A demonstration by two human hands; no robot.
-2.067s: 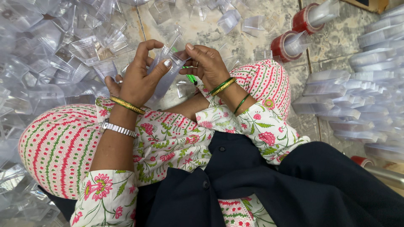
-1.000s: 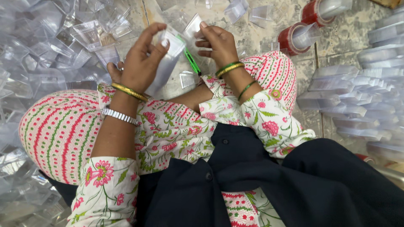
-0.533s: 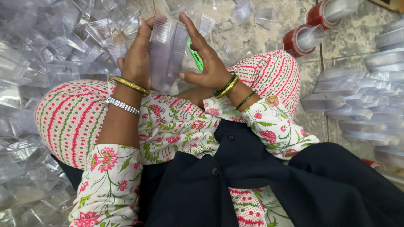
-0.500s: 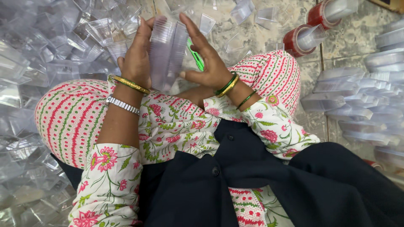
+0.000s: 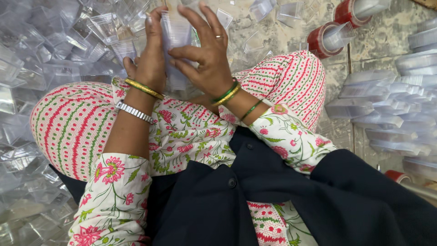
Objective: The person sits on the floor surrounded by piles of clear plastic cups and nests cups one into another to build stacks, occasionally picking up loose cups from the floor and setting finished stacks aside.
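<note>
Above your lap, your left hand [image 5: 148, 64] and right hand [image 5: 207, 57] clamped on a clear plastic stack [image 5: 175, 38], loose clear containers [image 5: 50, 54] beside your knee

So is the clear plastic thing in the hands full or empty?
Empty, as far as it shows. The clear container stack, held between the left hand and right hand, looks see-through with nothing inside.
</note>
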